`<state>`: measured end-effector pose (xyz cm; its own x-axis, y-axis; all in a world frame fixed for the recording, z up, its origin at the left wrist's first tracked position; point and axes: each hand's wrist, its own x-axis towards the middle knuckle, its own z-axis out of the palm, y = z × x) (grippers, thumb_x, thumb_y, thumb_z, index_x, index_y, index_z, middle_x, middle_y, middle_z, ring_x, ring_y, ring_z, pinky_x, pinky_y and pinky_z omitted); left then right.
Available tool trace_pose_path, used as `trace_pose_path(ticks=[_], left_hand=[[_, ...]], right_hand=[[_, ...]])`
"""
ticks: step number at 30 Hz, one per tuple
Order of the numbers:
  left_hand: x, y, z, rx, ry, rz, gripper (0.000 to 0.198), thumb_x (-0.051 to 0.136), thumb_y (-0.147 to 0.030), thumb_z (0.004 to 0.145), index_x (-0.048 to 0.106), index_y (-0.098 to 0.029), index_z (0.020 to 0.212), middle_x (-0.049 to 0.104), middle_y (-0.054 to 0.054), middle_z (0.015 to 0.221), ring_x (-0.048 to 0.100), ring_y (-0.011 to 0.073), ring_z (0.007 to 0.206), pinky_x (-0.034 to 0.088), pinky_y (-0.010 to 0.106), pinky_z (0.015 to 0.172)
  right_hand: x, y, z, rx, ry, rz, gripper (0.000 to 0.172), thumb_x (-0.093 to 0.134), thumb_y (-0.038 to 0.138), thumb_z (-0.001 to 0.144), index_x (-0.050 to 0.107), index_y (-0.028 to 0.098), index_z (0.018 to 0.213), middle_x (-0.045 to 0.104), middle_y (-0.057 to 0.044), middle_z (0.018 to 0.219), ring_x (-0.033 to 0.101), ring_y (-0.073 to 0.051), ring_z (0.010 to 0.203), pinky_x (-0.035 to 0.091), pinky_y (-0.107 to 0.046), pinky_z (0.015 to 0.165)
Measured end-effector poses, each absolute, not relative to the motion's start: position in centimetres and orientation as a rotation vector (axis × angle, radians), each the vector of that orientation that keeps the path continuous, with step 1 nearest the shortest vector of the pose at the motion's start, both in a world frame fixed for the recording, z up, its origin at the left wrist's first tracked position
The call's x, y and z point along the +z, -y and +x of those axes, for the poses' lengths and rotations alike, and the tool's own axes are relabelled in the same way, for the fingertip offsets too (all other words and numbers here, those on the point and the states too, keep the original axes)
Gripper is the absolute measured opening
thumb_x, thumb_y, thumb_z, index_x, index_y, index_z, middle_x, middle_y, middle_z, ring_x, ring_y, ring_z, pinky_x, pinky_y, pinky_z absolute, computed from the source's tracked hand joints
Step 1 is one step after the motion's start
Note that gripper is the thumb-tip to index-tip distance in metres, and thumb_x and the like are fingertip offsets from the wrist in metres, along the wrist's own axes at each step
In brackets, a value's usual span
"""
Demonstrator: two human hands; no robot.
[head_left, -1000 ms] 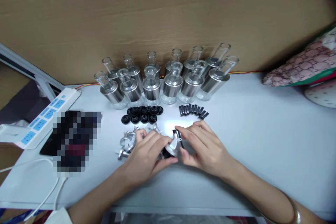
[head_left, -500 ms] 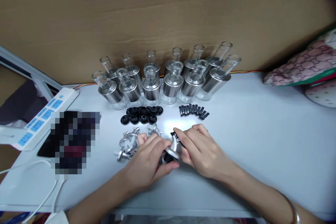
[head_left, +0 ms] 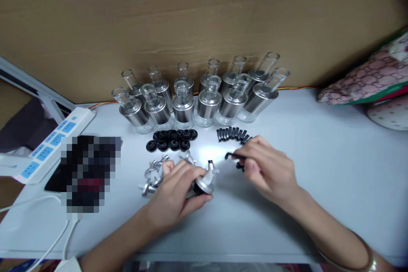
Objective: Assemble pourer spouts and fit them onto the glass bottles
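Note:
My left hand point(head_left: 178, 189) is closed round a silver pour spout point(head_left: 208, 176), its thumb below and fingers on top. The spout tilts up, with a black tip and a black ribbed stopper point(head_left: 199, 189) at its base, partly covered by fingers. Right of it and apart from it, my right hand point(head_left: 270, 170) pinches a thin black piece with a hooked end point(head_left: 234, 156), which points toward the spout. Small black parts point(head_left: 239, 165) show on the table beside the right fingers, partly hidden. More silver pour spouts point(head_left: 153, 174) lie behind the left hand.
Two rows of glass bottles with steel sleeves point(head_left: 208, 108) stand against a cardboard wall point(head_left: 204, 17). Before them lie black stoppers point(head_left: 174, 145) and short black tubes point(head_left: 228, 134). A power strip point(head_left: 51, 144), cables and a blurred dark device point(head_left: 57, 174) are left; a patterned fabric item point(head_left: 360, 76) is right.
My right hand has moved away from the spout to the right, with the black hooked piece in its fingers. The spout has shifted slightly left in my left hand's hold.

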<state>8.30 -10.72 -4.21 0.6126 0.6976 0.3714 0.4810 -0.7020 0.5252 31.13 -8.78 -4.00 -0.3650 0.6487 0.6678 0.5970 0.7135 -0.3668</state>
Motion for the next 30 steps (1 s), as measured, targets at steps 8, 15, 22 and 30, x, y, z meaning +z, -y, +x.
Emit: trace_pose_path(ticks=[8,15,22,30], left_hand=[[-4.3,10.6,7.9,0.909,-1.003,2.47,0.023,0.039,-0.037,0.097,0.047,-0.016,0.102,0.057,0.002,0.078,0.048,0.0151,0.068,0.024,0.03,0.067],[-4.4,10.7,7.9,0.875,-1.009,2.468,0.024,0.038,-0.037,0.097,0.047,-0.016,0.1,0.056,0.001,0.078,0.048,0.015,0.068,0.024,0.03,0.068],[-4.2,10.6,8.1,0.905,-0.984,2.459,0.025,0.038,-0.038,0.097,0.048,-0.015,0.099,0.056,0.001,0.075,0.048,0.015,0.065,0.023,0.031,0.066],[-4.4,10.7,7.9,0.898,-0.999,2.461,0.025,0.04,-0.038,0.096,0.049,-0.015,0.1,0.056,0.002,0.078,0.05,0.0158,0.068,0.023,0.032,0.068]], right_hand=[[-5.0,5.0,35.6,0.432,1.869,-1.952,0.03,0.033,0.031,0.086,0.049,0.021,0.062,0.055,-0.002,0.054,0.053,-0.018,0.054,0.038,-0.027,0.054],[-6.2,5.0,35.3,0.507,1.985,-2.014,0.034,0.03,0.035,0.088,0.039,0.022,0.057,0.055,-0.004,0.054,0.051,-0.019,0.054,0.035,-0.029,0.057],[-4.6,5.7,34.4,0.486,2.002,-2.027,0.033,0.028,0.032,0.09,0.041,0.022,0.061,0.055,-0.003,0.055,0.052,-0.019,0.055,0.035,-0.027,0.056],[-4.0,7.0,33.1,0.409,2.21,-2.237,0.039,0.043,0.037,0.088,0.05,0.021,0.053,0.058,-0.005,0.052,0.055,-0.021,0.054,0.028,-0.028,0.05]])
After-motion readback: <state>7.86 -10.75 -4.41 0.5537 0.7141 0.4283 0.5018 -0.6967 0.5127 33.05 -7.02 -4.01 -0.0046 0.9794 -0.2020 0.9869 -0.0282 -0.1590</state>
